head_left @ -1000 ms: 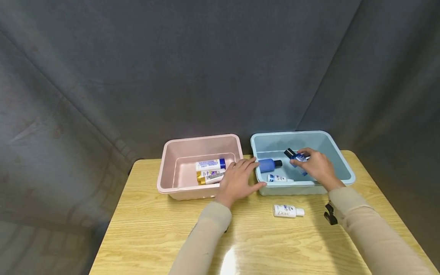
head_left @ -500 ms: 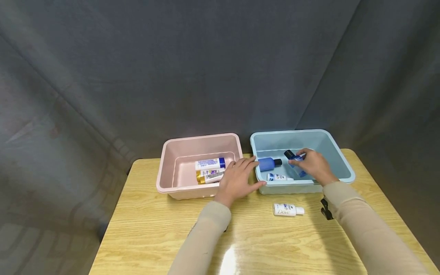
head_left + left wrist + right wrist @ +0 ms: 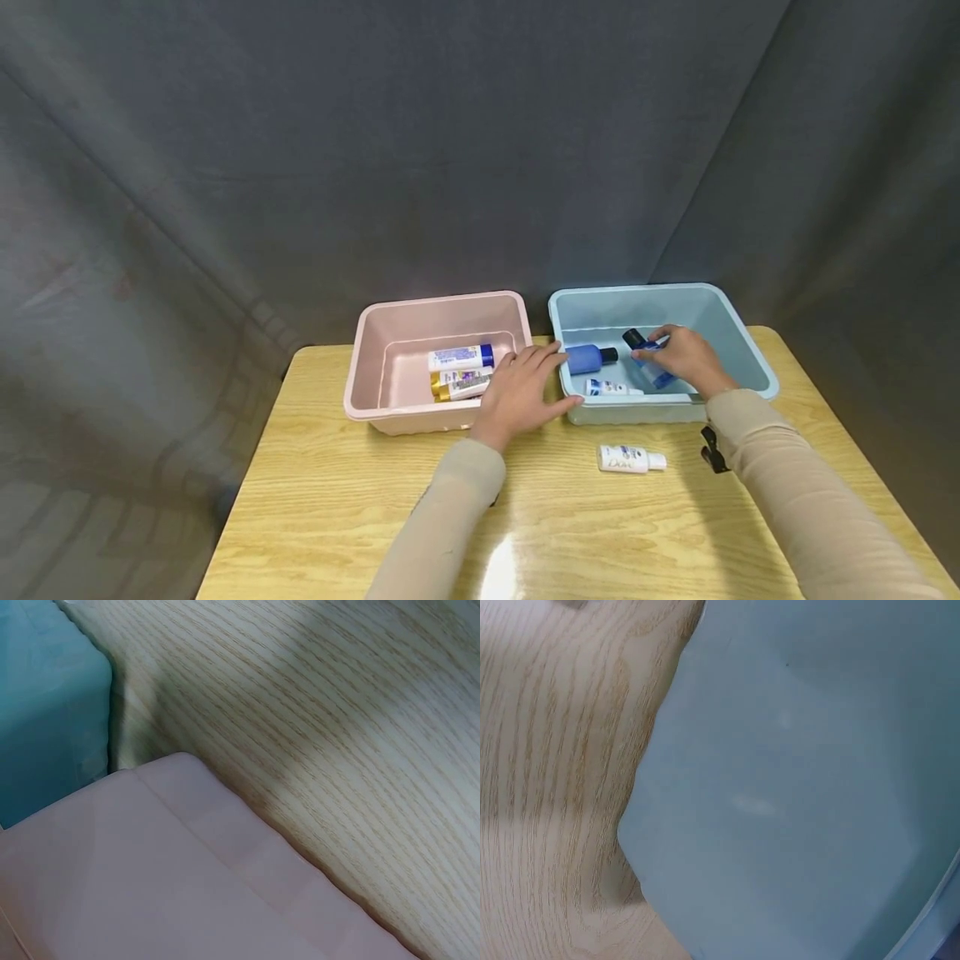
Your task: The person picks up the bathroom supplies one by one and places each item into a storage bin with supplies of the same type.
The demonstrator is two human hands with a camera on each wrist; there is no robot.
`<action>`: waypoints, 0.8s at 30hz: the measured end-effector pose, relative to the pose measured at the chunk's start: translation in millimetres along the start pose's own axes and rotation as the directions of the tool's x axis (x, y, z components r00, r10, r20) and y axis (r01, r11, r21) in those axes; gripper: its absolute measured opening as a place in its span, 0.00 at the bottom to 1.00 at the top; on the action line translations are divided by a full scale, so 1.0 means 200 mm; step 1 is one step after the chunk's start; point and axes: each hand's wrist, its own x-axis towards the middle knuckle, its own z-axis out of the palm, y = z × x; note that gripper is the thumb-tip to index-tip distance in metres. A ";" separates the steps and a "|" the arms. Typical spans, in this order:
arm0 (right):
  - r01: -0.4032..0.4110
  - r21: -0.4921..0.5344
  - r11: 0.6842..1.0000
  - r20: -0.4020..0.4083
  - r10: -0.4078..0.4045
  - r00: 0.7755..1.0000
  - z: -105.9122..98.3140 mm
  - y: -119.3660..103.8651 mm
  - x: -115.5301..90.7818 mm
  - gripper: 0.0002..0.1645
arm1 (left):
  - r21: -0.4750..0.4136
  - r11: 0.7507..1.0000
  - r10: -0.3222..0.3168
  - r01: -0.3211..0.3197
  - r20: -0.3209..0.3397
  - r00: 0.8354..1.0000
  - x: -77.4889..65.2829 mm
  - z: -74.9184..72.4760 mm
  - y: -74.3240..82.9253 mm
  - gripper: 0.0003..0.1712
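Observation:
Inside the light blue bin [image 3: 637,293], my right hand [image 3: 693,360] pinches a small dark blue bottle [image 3: 654,367] with a black cap. The bottle slants, its cap toward the far left; the hand covers part of it. My left hand [image 3: 517,396] rests at the bin's left rim with its fingers spread and fairly straight. Beside those fingers lies another blue bottle [image 3: 583,359] with a black cap. A small white and blue bottle [image 3: 609,388] lies near the bin's front wall. Both wrist views show bin walls and tabletop, with no hand visible.
A pink bin [image 3: 360,358] stands to the left, holding a white tube [image 3: 456,358] with a blue cap and gold-capped containers [image 3: 465,386]. On the wooden table [image 3: 337,517], a white Dove bottle [image 3: 626,459] lies before the blue bin. A grey curtain [image 3: 450,150] hangs behind.
My right hand has shifted slightly left, and the bottle in its fingers has come down toward the bin floor, more of its body showing. My left hand keeps its place.

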 end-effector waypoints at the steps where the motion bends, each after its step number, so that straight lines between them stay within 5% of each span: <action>1: 0.003 0.003 1.000 0.003 -0.003 1.000 0.00 0.00 0.00 0.38 | 0.002 1.000 -0.001 0.001 0.001 1.000 0.00 0.00 0.00 0.46; 24: -0.029 0.037 0.999 0.066 0.026 0.997 0.02 0.02 0.03 0.39 | 0.032 0.999 -0.016 0.015 0.026 1.000 -0.01 0.00 0.00 0.47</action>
